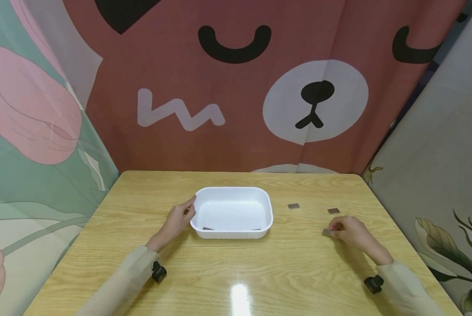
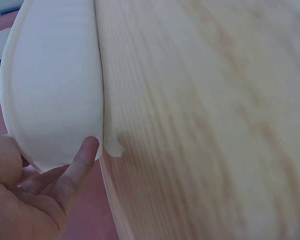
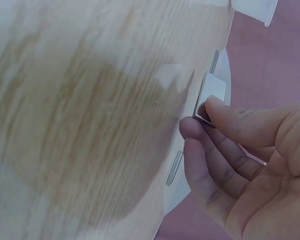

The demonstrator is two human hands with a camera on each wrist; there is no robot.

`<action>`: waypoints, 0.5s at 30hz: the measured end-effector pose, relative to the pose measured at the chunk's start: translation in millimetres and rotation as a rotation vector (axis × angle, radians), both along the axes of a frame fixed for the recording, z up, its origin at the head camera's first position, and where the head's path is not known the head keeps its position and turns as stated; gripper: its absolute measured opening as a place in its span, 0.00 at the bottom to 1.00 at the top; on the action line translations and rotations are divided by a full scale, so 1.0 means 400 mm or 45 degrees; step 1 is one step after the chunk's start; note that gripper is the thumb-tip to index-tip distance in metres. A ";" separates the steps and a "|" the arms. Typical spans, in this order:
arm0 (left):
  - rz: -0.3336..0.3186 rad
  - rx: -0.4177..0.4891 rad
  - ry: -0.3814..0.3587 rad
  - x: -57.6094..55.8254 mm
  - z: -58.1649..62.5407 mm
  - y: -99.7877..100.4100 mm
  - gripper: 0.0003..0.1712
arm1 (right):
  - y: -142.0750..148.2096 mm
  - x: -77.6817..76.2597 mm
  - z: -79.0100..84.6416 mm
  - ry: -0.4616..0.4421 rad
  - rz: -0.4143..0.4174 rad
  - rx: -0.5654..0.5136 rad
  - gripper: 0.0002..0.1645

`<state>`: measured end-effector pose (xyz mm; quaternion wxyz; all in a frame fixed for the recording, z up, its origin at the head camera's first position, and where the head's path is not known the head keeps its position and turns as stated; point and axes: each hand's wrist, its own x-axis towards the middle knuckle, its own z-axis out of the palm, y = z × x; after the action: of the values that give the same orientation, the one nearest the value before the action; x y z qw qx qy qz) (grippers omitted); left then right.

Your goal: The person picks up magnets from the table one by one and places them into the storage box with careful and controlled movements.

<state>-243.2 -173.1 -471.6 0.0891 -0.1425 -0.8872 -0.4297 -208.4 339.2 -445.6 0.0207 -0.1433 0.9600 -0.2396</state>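
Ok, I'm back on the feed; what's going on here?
A person's left hand grips the left end of a white, rounded-rectangular tray on a wood-grain table. The right hand pinches a small, flat, shiny rectangular piece, right of the tray. Two similar pieces lie on the table nearby; two dark slivers show inside the tray's near side.

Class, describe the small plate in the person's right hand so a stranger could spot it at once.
On the wooden table, find the white tub, then look right in the head view to the person's right hand. Pinched there is a small rectangular plate, the only one held: its two tabletop neighbours lie untouched farther back.
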 end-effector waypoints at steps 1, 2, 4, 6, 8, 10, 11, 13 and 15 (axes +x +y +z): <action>-0.002 0.000 0.002 0.000 0.000 0.000 0.24 | -0.001 0.000 0.000 0.000 0.001 0.000 0.05; -0.003 0.000 0.006 0.000 0.000 0.000 0.23 | -0.002 -0.001 0.001 0.003 0.002 0.001 0.05; -0.004 0.003 0.009 -0.001 0.000 0.001 0.23 | -0.005 -0.002 0.001 0.002 -0.004 0.001 0.05; -0.009 0.005 0.012 -0.001 0.000 0.001 0.23 | -0.007 -0.004 0.001 0.009 -0.003 0.007 0.05; -0.009 0.012 0.013 -0.002 0.000 0.001 0.23 | -0.008 -0.006 -0.001 0.013 -0.001 0.006 0.05; -0.008 0.017 0.010 -0.003 -0.001 0.001 0.24 | -0.008 -0.008 -0.003 0.016 0.000 0.005 0.05; -0.006 0.017 0.010 -0.003 -0.001 0.001 0.24 | -0.008 -0.009 -0.004 0.018 0.008 0.005 0.05; -0.004 0.014 0.011 -0.004 -0.002 0.001 0.24 | -0.009 -0.011 -0.006 0.020 0.008 0.005 0.05; 0.000 0.008 0.011 -0.004 -0.003 0.000 0.23 | -0.010 -0.012 -0.008 0.021 0.011 0.008 0.05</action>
<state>-245.0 -173.1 -472.9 0.0935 -0.1442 -0.8854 -0.4319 -213.1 335.3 -448.7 0.0144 -0.1494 0.9603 -0.2354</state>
